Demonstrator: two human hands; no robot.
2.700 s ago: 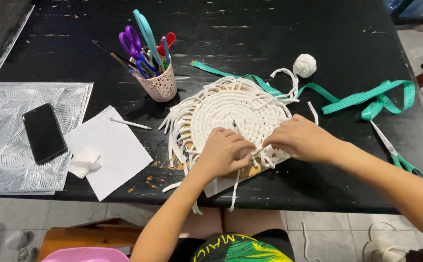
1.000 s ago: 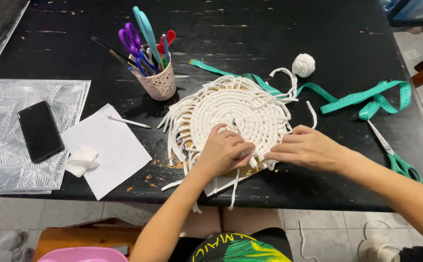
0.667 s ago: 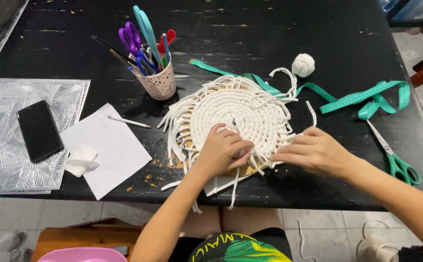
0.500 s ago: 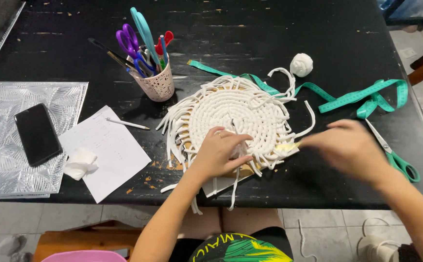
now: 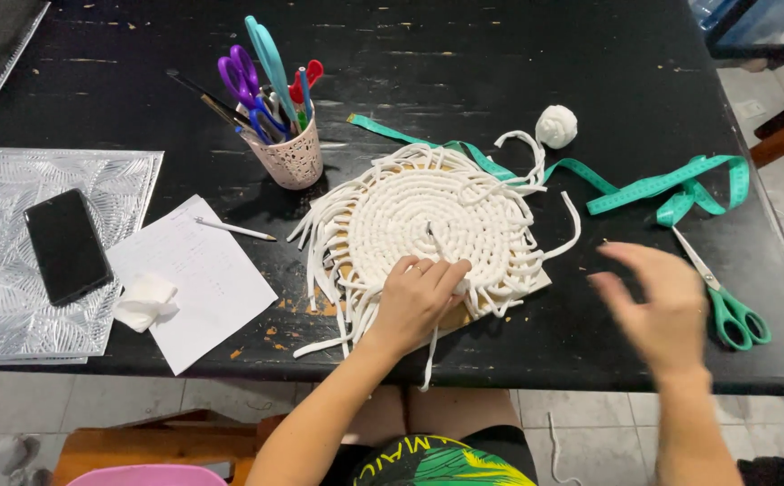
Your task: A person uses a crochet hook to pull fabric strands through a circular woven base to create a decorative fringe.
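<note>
Round coiled mat of white cord lies at the near middle of the black wooden table, loose cord ends fringing its rim, a tan board showing beneath; left hand rests on its near edge, fingers curled down, seemingly pinning the coil flat; right hand hovers blurred to the right, fingers spread, holding nothing, close to the green-handled scissors; teal measuring tape and small white cord ball beyond.
</note>
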